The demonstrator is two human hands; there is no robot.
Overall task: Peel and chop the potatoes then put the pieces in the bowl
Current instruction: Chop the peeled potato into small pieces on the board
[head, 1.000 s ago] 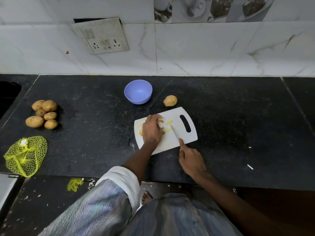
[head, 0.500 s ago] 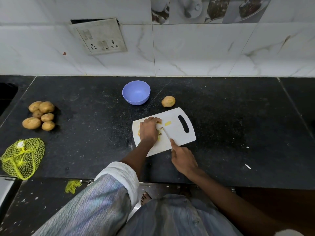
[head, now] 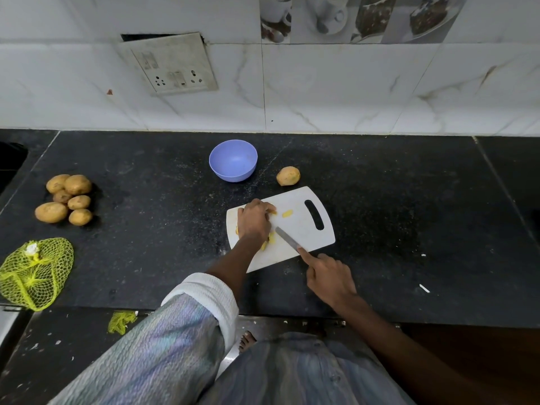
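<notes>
A white cutting board [head: 304,229] lies on the black counter with yellow potato pieces [head: 287,213] on it. My left hand [head: 254,220] curls over more potato pieces [head: 270,240] on the board's left part and holds them down. My right hand [head: 328,277] grips a knife [head: 287,240], forefinger along its spine, the blade lying across the board just right of my left hand. A lilac bowl [head: 233,160] stands behind the board; nothing shows inside it. One unpeeled potato [head: 288,176] sits between bowl and board.
Several unpeeled potatoes [head: 65,198] lie in a heap at the far left. A yellow net bag [head: 33,273] rests at the counter's front left edge. A tiled wall with a socket plate [head: 172,65] closes the back. A dark sink edge [head: 11,159] shows at far left.
My right hand has drawn back toward the counter's front edge, pulling the knife away from my left hand. My left hand stays on the potato pieces.
</notes>
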